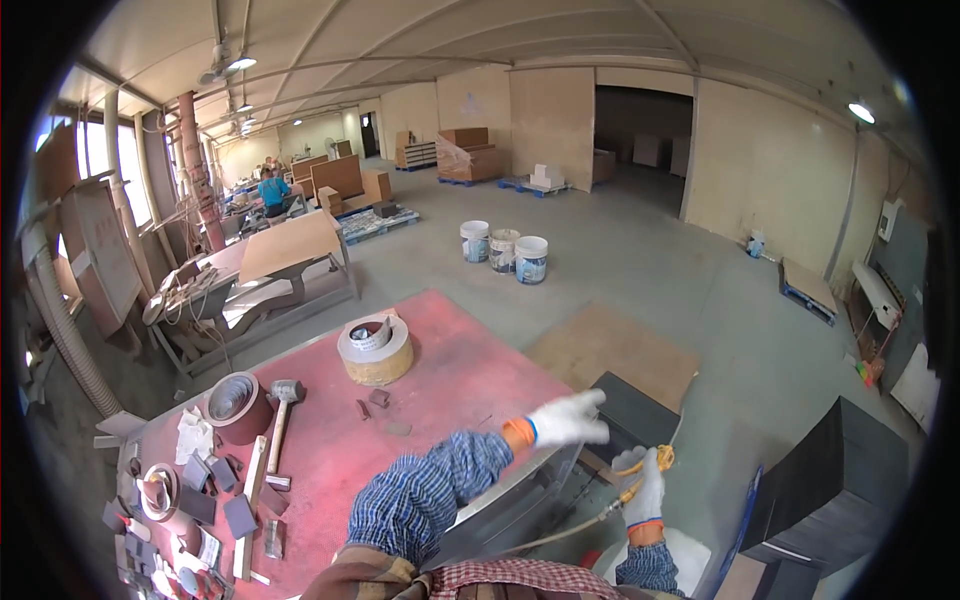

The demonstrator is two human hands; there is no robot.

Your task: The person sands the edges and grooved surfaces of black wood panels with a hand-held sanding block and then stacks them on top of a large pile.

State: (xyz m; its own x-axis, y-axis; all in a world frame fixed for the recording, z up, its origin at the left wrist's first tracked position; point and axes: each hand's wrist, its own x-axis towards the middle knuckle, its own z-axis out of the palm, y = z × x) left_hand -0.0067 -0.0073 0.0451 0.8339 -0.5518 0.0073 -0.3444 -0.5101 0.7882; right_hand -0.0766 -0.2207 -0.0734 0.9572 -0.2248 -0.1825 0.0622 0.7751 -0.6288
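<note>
My left hand [568, 420], in a white glove with an orange cuff, reaches past the table's right edge. Its fingers are stretched out and slightly smeared by motion, with nothing seen in them. Beneath and beyond it lies a dark grey flat-topped block [640, 405]; whether the hand touches it I cannot tell. To the right, my right hand [646, 490], gloved the same way, is closed round a yellow air blow gun [632, 490]. A pale hose [570, 530] runs from the gun leftward toward my body.
A red-topped table [450, 340] bears tape rolls [376, 360], a mallet [283, 405] and several sanding blocks [240, 517]. A large black block [835, 490] stands at right. Three buckets [503, 250] stand on the floor ahead. A person in blue [272, 192] sits far left.
</note>
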